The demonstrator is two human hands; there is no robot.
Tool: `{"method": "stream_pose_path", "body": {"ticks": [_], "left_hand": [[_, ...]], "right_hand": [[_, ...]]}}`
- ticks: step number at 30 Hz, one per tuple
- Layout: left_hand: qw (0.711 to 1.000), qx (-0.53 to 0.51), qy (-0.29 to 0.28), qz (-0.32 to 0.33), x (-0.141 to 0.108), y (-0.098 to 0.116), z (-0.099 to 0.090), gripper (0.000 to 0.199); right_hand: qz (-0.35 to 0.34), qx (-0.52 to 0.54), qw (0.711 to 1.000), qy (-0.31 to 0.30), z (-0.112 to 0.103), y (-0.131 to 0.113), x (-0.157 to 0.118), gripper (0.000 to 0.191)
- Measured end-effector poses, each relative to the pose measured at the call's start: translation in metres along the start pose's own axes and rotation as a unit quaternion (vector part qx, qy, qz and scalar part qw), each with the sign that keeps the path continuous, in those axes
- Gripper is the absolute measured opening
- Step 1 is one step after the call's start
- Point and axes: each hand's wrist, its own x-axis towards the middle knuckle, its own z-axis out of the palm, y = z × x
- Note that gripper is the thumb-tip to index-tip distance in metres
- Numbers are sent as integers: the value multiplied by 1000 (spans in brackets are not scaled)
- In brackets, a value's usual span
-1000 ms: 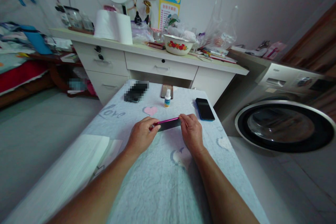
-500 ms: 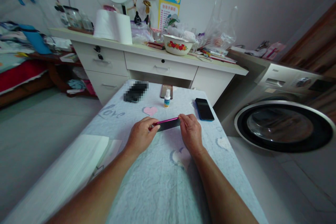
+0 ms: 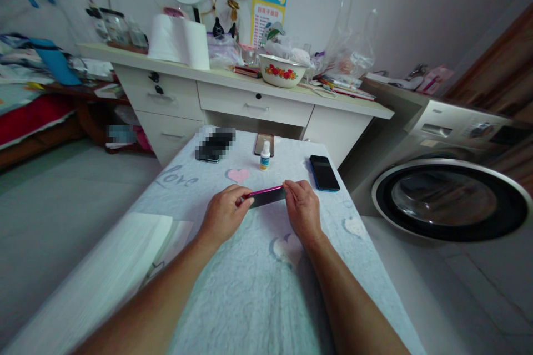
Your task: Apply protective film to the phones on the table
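1. L hand (image 3: 225, 212) is pinching the L end of a magenta-edged phone (image 3: 267, 196).
2. R hand (image 3: 303, 208) is gripping its R end — phone is showing its dark face, btwn both hands over tblcloth (image 3: 237, 294).
3. Small btl (image 3: 265, 157) is standing beyond; blue-edged phone (image 3: 325, 173) is lying nr R hand.

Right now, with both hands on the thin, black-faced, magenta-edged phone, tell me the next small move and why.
I'd probably tilt the thin, black-faced, magenta-edged phone slightly more toward the viewer: the left hand and right hand hold its opposite ends, and its dark face shows only as a narrow strip.
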Motion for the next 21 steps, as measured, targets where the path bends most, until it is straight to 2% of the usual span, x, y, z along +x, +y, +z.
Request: {"method": "stream_pose_path", "body": {"ticks": [21], "left_hand": [[1000, 6, -6, -3, 1, 2, -1, 15]], "right_hand": [[-2, -3, 1000, -3, -2, -2, 0, 26]]}}
